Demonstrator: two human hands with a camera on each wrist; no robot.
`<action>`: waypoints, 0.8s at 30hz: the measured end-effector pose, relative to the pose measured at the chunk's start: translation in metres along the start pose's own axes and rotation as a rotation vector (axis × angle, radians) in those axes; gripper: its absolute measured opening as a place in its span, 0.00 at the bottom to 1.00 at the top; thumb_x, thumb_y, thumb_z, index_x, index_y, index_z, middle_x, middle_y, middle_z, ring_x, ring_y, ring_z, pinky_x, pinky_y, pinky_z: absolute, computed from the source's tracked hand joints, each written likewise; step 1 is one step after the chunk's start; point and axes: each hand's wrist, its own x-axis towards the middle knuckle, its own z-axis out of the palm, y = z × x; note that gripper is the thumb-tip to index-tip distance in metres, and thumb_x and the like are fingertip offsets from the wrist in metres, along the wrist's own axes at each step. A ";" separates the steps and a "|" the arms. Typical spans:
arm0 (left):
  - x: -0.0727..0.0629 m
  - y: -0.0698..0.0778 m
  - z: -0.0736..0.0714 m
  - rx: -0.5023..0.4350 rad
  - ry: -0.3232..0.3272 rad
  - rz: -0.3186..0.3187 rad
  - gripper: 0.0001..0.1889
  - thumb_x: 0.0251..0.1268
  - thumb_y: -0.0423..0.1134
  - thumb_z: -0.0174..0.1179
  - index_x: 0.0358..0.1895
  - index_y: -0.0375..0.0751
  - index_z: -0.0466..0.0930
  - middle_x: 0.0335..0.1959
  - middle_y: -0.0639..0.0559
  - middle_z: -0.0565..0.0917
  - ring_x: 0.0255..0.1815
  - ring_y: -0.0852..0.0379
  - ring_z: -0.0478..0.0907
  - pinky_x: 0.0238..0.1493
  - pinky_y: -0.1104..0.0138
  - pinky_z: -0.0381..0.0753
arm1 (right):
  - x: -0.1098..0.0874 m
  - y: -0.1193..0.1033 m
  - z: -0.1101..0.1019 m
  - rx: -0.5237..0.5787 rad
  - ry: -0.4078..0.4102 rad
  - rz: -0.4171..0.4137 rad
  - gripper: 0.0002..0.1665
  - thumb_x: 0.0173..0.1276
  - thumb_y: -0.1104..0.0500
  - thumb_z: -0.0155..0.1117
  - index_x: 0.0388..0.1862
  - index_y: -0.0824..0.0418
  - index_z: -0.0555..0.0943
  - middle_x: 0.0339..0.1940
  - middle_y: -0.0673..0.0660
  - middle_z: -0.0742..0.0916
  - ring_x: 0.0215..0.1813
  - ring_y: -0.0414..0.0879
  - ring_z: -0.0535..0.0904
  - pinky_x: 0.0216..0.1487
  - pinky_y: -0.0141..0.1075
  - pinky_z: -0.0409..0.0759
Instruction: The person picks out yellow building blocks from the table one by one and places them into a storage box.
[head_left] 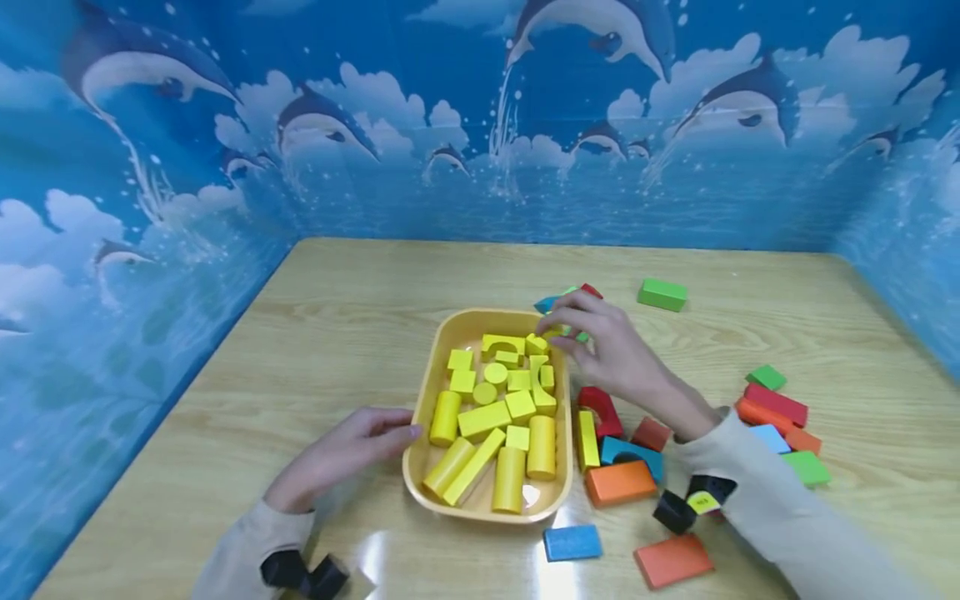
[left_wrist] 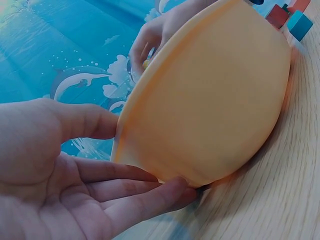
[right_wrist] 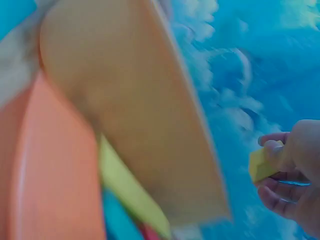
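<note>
A yellow-orange tray (head_left: 415, 467) stands on the table, holding many yellow blocks: cylinders, cubes, bars and arches. My left hand (head_left: 352, 450) grips its left side. In the left wrist view the thumb lies at the rim and the fingers lie against the outer wall of the tray (left_wrist: 215, 95). My right hand (head_left: 615, 346) is above the tray's far right corner. It pinches a small yellow block (right_wrist: 260, 165) between thumb and fingers; the block's full shape is partly hidden by the fingers.
Right of the tray lie a yellow bar (head_left: 588, 440), a red arch (head_left: 600, 410), a blue arch (head_left: 633, 457) and an orange block (head_left: 621, 483). A blue block (head_left: 572, 542) lies in front. Several coloured blocks lie farther right; a green block (head_left: 662, 294) lies at the back.
</note>
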 end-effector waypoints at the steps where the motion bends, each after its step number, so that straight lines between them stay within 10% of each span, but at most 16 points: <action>1: 0.000 0.000 0.000 0.003 0.004 -0.004 0.29 0.73 0.50 0.51 0.66 0.30 0.68 0.62 0.38 0.76 0.60 0.45 0.75 0.63 0.48 0.71 | 0.006 -0.003 0.009 0.024 -0.029 -0.017 0.12 0.63 0.72 0.64 0.43 0.60 0.84 0.43 0.54 0.82 0.43 0.46 0.77 0.39 0.37 0.83; 10: 0.000 0.000 0.000 0.015 -0.014 0.045 0.29 0.74 0.48 0.50 0.66 0.28 0.66 0.62 0.35 0.75 0.59 0.44 0.76 0.61 0.50 0.74 | 0.034 -0.015 0.067 0.024 -0.189 -0.021 0.13 0.64 0.67 0.66 0.48 0.63 0.82 0.46 0.56 0.85 0.48 0.46 0.80 0.48 0.35 0.82; 24: 0.000 0.000 0.001 -0.017 -0.005 0.026 0.28 0.73 0.47 0.51 0.66 0.29 0.67 0.62 0.37 0.76 0.59 0.46 0.76 0.62 0.50 0.73 | 0.035 -0.020 0.074 -0.143 -0.226 0.062 0.21 0.65 0.66 0.65 0.57 0.66 0.76 0.49 0.60 0.84 0.51 0.51 0.80 0.52 0.39 0.81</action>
